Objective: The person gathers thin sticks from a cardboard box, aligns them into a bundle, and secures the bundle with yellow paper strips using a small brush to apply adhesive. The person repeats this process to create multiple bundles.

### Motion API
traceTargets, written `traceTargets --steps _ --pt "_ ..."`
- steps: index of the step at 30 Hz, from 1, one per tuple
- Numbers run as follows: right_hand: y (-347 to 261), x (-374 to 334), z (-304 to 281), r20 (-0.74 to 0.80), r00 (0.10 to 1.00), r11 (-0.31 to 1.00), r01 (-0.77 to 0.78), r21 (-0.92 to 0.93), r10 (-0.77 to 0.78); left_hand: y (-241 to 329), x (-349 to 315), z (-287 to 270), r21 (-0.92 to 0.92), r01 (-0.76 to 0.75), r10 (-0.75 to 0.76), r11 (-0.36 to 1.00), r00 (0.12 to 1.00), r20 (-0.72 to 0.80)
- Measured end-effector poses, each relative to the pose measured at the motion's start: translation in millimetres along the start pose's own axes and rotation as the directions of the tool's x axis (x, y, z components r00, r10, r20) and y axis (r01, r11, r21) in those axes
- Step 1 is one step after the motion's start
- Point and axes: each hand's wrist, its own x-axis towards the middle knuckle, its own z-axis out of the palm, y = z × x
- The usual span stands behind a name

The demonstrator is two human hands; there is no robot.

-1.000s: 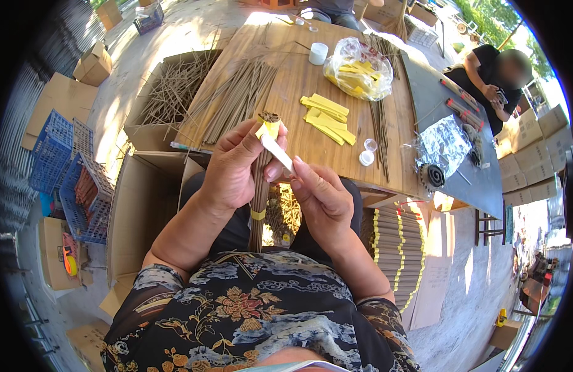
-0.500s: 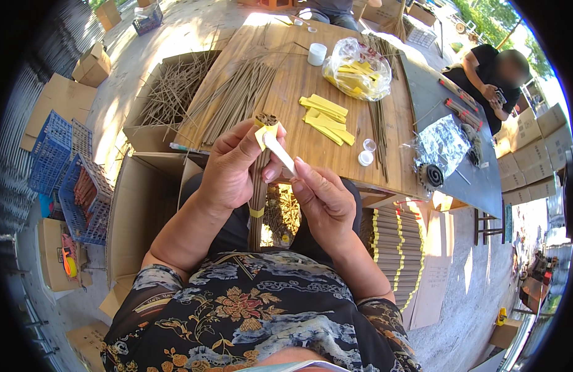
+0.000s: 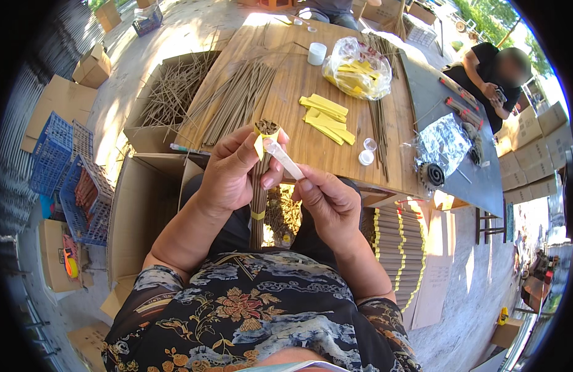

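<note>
In my left hand (image 3: 234, 164) is an upright bundle of thin brown sticks (image 3: 258, 192), gripped near its top. A yellow paper strip (image 3: 269, 131) wraps the top end, and its loose flap sticks out beside my left thumb. Lower down, a second yellow band (image 3: 257, 215) circles the bundle. My right hand (image 3: 327, 201) pinches a narrow, flat white stick (image 3: 285, 161) between thumb and fingers. The stick's far end meets the paper at the bundle's top. On the table ahead lie more yellow paper strips (image 3: 327, 118).
Loose brown sticks (image 3: 243, 93) lie on the wooden table (image 3: 293, 74), left of a plastic bag (image 3: 358, 68) of yellow strips. A white jar (image 3: 317, 54) and small open pot (image 3: 365, 157) stand there. Banded bundles (image 3: 398, 248) lie low at right. Another person (image 3: 485, 80) sits far right.
My right hand has shifted slightly right and down with the white stick, which now shows its flat face. The paper at the bundle's top has opened a little wider.
</note>
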Motion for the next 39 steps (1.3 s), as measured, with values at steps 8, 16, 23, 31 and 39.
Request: traceTargets --steps 8,16,23,31,39 --pt "3 0 -5 -0.007 1.0 0.999 0.01 -0.031 -0.01 0 1 4 -0.048 0.031 -0.032 0.998 0.999 -0.027" --pt "3 -1 -10 -0.023 1.0 0.998 0.017 -0.06 -0.019 0 2 1 -0.015 0.051 -0.051 0.999 0.999 -0.003" --pt "36 -6 -65 -0.432 0.895 0.899 -0.098 -0.427 -0.108 2 6 -1 0.035 0.007 -0.007 0.999 1.0 -0.008" --pt "131 -16 -137 -0.531 0.83 0.559 -0.363 -0.745 -0.17 -12 13 4 0.038 0.016 -0.015 0.999 1.0 -0.015" --pt "148 -11 -141 -0.546 0.821 0.458 -0.425 -0.781 -0.169 -17 14 7 0.17 0.011 -0.003 0.985 0.999 -0.045"
